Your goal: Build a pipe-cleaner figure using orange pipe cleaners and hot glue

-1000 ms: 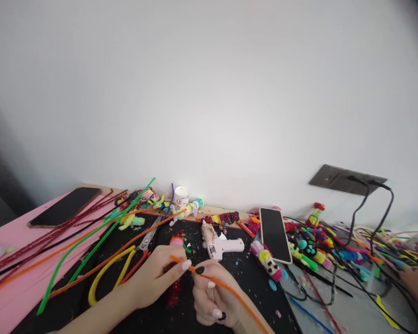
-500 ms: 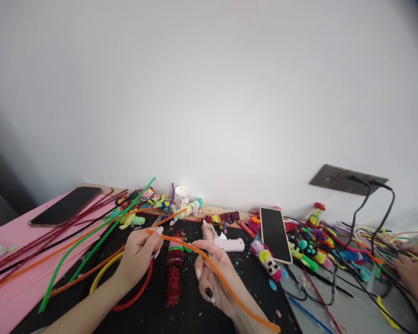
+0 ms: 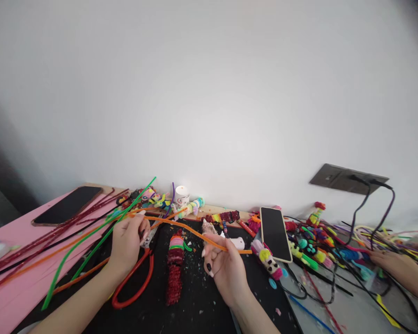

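Note:
An orange pipe cleaner stretches between my two hands over the black mat. My left hand pinches its left end, above red-handled scissors. Around its right part the fingers of my right hand are closed, and the free tip points right. Between my hands lies a dark red fuzzy figure with green and pink bands near its top. A pale glue gun is partly hidden behind my right hand.
A dark phone and long pipe cleaners lie at left. Right of centre are another phone and a spotted figure. Another person's hand is among pipe cleaners and black cables at far right.
My hands have moved apart, the left one leftward and the right one slightly rightward. The orange pipe cleaner is straighter, its free end higher. The other person's hand has reached further left.

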A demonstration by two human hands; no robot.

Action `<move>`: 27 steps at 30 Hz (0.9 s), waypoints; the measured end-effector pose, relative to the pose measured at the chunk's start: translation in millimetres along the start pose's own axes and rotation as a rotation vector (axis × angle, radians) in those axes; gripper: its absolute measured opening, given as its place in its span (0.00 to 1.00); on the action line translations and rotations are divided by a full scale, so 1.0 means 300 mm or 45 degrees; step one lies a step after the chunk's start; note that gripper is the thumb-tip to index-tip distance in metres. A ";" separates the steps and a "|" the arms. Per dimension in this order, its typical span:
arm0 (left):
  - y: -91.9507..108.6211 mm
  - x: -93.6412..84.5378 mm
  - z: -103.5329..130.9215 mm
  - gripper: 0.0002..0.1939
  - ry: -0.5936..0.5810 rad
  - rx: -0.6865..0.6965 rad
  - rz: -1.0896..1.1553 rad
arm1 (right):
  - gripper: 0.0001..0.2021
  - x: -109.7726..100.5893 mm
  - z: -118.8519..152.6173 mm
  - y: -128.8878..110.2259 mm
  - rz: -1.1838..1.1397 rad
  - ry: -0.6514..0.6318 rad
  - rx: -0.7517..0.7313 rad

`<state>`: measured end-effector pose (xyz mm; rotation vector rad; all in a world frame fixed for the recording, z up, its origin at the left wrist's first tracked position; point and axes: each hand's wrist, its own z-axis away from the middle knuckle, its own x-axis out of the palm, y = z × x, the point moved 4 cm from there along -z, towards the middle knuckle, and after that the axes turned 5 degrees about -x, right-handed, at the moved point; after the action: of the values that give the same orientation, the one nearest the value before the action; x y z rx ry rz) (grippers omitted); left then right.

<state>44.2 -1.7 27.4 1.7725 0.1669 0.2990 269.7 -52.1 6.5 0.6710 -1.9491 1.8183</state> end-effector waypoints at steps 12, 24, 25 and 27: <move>0.023 0.095 0.083 0.22 -0.645 0.093 -0.206 | 0.24 0.013 0.021 0.033 0.358 -0.007 -0.069; 0.063 0.163 0.209 0.20 -1.093 0.590 -0.684 | 0.27 0.096 0.069 0.068 0.544 -0.447 0.172; 0.064 0.162 0.208 0.20 -1.069 0.589 -0.679 | 0.27 0.092 0.066 0.065 0.564 -0.419 0.140; 0.068 0.160 0.202 0.21 -1.006 0.571 -0.654 | 0.25 0.076 0.056 0.052 0.602 -0.312 0.063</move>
<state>106.5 -49.8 40.6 2.0746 0.1145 -0.8620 242.7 -70.0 5.9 0.4938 -2.3892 2.1443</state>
